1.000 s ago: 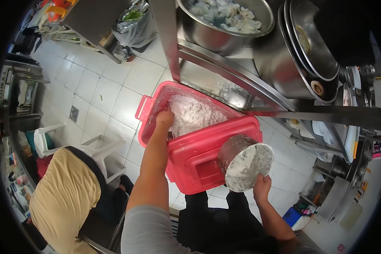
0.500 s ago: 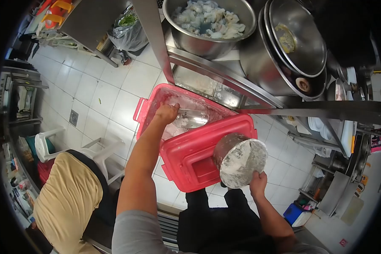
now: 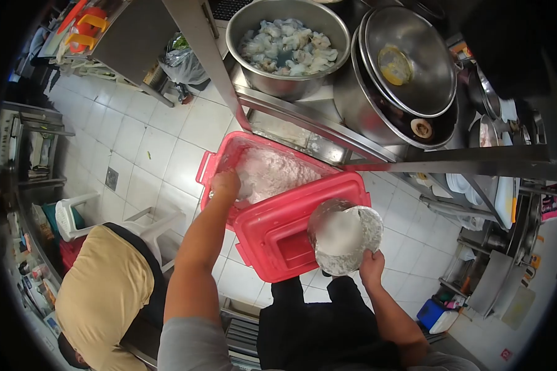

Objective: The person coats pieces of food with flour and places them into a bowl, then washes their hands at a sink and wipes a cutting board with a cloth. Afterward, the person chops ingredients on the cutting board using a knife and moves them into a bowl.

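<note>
The red bin (image 3: pixel 211 166) and its lid (image 3: pixel 272 232) look like smooth, slightly glossy plastic. The pot (image 3: pixel 345 240) is metal, dulled by powder. The bin's white powder (image 3: pixel 275 170) looks rough and matt; the floor tiles (image 3: pixel 189 161) are glossy.

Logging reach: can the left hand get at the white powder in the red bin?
Likely yes: the left hand is beside the white powder, and the lid leaves that part of the bin open.

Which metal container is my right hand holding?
The round pot of white powder, gripped at its rim by your right hand. No hand touches the basin of pale pieces or the nested bowls.
</note>
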Motion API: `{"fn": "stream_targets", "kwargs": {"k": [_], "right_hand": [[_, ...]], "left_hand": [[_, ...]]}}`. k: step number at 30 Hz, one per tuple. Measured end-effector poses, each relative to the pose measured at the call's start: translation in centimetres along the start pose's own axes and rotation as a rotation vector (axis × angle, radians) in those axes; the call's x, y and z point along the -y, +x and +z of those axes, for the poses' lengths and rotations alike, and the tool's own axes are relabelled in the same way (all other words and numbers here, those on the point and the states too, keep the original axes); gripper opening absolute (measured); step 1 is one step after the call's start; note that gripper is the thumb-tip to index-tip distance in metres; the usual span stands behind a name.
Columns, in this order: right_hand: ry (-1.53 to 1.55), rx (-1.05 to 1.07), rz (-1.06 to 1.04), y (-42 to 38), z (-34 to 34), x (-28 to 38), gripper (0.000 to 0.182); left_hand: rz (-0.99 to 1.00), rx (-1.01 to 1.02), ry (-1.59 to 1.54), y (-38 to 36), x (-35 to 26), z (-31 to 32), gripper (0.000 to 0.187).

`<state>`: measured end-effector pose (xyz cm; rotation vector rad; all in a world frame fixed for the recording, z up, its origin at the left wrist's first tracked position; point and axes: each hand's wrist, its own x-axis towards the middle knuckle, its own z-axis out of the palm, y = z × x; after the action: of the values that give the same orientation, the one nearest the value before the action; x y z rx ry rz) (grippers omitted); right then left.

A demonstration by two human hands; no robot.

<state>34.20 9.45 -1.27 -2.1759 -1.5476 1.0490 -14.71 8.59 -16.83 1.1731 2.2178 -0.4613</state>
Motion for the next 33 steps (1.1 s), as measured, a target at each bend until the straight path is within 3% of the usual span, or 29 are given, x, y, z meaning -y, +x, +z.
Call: {"fn": "stream_targets", "kwargs": {"k": [7,14,23,30,33], "right_hand": [[-0.037,0.109,0.06,-0.1,-0.8,1.0,0.026],[-0.017,0.12,0.04,-0.3,-1.0,1.1,0.025],[-0.022,-0.011,-0.048,-0.4,0.1,-0.1,0.028],[-0.099,-0.006,-0.082,0.2,0.1,-0.6,0.025],[-0.077,-0.028,-0.172,0.6,0.7,-0.5,0.023]], "left_hand": [[0.091,-0.018,-0.137,4.0,-6.4,4.2,0.03],[0.274,0.062,-0.111,4.2,-2.4,5.1,0.033],[0.17,-0.034,-0.31,-1.4,1.3,1.2,0.042],[0.24,-0.233,-0.303,-8.0,1.7,-6.6,0.042],[0.268,-0.217,-0.28,-13.9,0.6,-13.2,0.042]]}}
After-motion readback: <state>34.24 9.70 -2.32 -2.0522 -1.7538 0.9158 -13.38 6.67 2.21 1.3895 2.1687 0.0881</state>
